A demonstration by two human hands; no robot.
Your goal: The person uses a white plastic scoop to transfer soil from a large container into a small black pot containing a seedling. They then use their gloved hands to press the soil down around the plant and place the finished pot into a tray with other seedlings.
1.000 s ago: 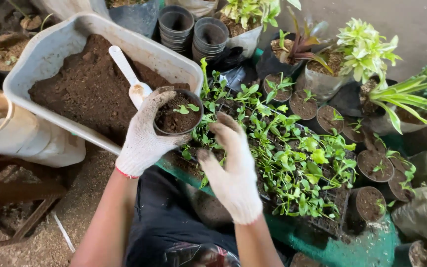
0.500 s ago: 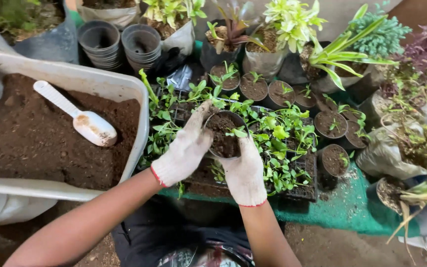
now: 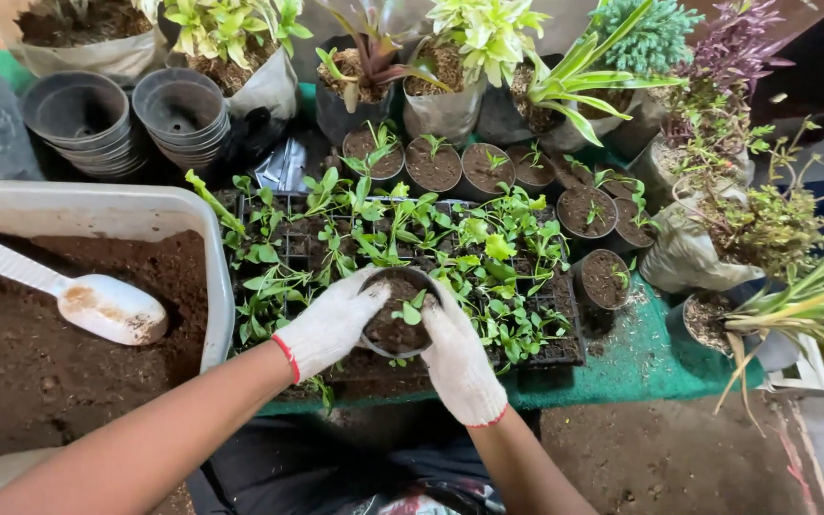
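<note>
Having shifted rightward off the soil tub [image 3: 204, 250], the small pot [image 3: 399, 311] is now sitting over the seedling tray [image 3: 565, 355], both gloved hands, left hand [image 3: 333, 324] and right hand [image 3: 457, 362], clasping it while steadying its seedling [image 3: 412, 309].

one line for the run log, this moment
left hand: holds small pot | right hand: presses its soil | seedling: in pot | below: seedling tray | scoop: in soil bin

A green mat [image 3: 660, 367] on the dirt ground [image 3: 689, 458] carries the seedling tray [image 3: 412, 257] at its middle and small soil-filled pots [image 3: 517, 176] along its far edge.
</note>
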